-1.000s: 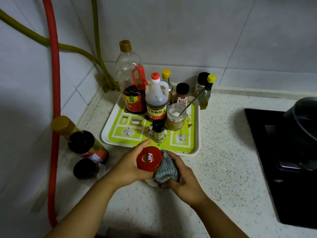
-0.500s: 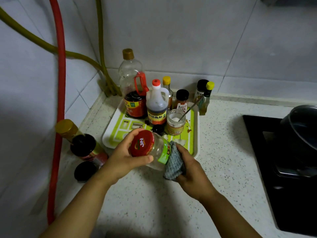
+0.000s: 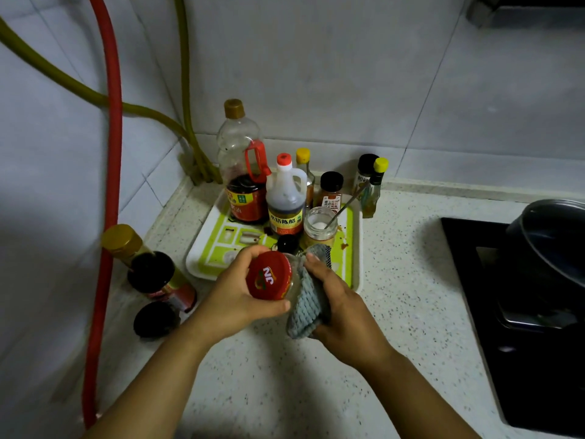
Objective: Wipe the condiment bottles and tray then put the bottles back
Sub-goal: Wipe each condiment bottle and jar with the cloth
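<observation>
A: Left hand (image 3: 234, 296) status?
B: Curled round red-lidded clear glass jar (image 3: 275, 277), thumb under lid rim, fingers over top. Held tilted, lid toward camera, above speckled white stone surface (image 3: 395, 312) just in front of tray.
A: Right hand (image 3: 342, 305)?
B: Gripped grey knitted cloth (image 3: 308, 307), pressed against jar's side. Fingers wrapped over cloth's upper edge.
A: Tray?
B: White-rimmed green plastic tray (image 3: 356, 248) sat in corner by wall. Carried tall clear bottle with red handle and gold cap (image 3: 242, 172), white-handled vinegar bottle with red cap (image 3: 285, 201), small open glass jar with white powder and metal spoon (image 3: 319, 226), black-lidded spice jar (image 3: 330, 190). Brown stains visible on tray's right side.
A: Off tray?
B: Gold-capped bottle (image 3: 125, 242) and two dark-lidded jars (image 3: 152, 274) stood left of tray, on surface near red hose (image 3: 110, 153). Yellow-capped slim bottle (image 3: 375, 188) just beside tray's far right corner. Black cooktop (image 3: 474, 280) with dark pot (image 3: 550, 245) at right.
</observation>
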### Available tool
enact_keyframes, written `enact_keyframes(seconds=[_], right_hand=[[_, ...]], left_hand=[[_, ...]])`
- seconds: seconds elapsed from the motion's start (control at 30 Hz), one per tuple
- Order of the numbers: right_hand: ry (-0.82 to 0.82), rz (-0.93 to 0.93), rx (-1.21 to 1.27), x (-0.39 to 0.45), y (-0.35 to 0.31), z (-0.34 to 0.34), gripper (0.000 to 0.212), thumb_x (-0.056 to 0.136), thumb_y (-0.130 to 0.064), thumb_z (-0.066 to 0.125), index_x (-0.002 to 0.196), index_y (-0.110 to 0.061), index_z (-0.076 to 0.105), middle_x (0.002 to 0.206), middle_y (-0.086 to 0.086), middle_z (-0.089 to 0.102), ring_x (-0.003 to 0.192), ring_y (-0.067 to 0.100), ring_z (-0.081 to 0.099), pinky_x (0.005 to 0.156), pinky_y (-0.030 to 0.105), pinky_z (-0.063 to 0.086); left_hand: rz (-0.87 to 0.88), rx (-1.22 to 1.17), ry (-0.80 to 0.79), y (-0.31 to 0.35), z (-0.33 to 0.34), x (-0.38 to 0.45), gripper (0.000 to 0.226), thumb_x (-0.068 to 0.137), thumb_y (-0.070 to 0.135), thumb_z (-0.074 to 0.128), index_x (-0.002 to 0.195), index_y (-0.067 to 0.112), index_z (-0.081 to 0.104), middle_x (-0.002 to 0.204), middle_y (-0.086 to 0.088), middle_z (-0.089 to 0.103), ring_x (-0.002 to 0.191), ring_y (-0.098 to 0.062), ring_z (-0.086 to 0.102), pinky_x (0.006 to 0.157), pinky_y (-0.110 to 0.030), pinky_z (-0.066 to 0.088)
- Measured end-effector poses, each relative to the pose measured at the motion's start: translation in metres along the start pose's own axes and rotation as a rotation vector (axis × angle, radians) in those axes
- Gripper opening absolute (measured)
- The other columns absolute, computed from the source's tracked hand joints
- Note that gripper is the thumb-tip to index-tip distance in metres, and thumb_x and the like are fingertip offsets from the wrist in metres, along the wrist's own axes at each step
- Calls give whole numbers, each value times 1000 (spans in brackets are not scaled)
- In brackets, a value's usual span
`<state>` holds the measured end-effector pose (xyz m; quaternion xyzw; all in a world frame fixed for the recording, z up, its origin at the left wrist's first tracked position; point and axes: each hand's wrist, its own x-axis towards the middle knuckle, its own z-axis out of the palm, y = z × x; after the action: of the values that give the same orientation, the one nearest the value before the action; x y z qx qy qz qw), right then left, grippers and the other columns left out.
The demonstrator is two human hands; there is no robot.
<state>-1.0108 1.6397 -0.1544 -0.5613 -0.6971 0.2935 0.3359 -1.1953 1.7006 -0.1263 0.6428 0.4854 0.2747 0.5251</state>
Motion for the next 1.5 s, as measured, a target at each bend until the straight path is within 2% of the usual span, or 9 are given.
enact_keyframes(seconds=[0.07,0.23,0.5,0.7,0.8,0.93,1.3,1.4,1.5], right_hand=[[-47,35,-16,-1,5,-4,98,71,-20,80,141,-42,14,148,-18,22,139,4,23,113,20,26],[-91,40,-140,-6,11,-8,95,80,-18,72,138,-39,0,145,-22,5,141,7,14,103,-3,6],[-91,-154,-169,-2,-7,-11,93,80,-31,70,145,-33,4,153,-16,5,142,-3,0,112,7,5],[-153,8,-132,-8,21,-11,99,81,-26,72,143,-45,-3,153,-20,9,141,-5,12,112,11,17],[-205,90,-198,-12,24,-13,99,82,-25,70,145,-36,-5,156,-11,11,140,6,20,104,2,15],[-167,16,-205,-15,14,-14,94,84,-22,68,138,-42,-7,145,-26,2,134,-6,10,97,-7,3],[7,-99,-178,-8,-4,7,103,78,-34,72,145,-37,-6,154,-11,7,143,-2,1,112,7,6],[-20,-54,-148,-6,-2,10,101,79,-38,69,146,-35,-5,155,-9,10,144,4,7,112,8,9],[-98,22,-30,-6,0,12,107,70,-32,79,141,-37,-1,153,-12,11,143,4,9,116,18,15]], left_hand=[[24,22,-31,-2,-2,-4,81,47,27,86,115,41,46,116,15,55,109,-7,57,86,-24,52],[124,147,-151,2,-5,-11,82,52,19,79,113,55,39,114,31,44,113,4,48,86,-14,48],[289,462,-224,9,-2,-10,92,61,3,74,108,64,25,128,35,13,126,17,16,87,6,30],[335,584,-299,11,4,-22,80,68,5,71,107,57,24,122,45,3,116,31,10,82,8,31],[312,572,-301,8,5,-24,82,67,6,71,109,59,24,126,43,5,119,27,13,84,7,31],[246,439,-212,4,3,-20,83,60,8,75,112,55,32,126,35,22,120,19,24,87,3,33],[7,175,106,12,17,-9,68,55,25,87,104,37,42,103,15,57,93,-3,60,72,-20,53],[-49,160,117,8,19,-8,78,54,40,83,120,37,41,114,14,57,100,-6,60,84,-32,55],[-68,156,39,4,19,-8,76,51,53,73,120,58,41,123,21,52,112,-2,54,95,-29,50]])
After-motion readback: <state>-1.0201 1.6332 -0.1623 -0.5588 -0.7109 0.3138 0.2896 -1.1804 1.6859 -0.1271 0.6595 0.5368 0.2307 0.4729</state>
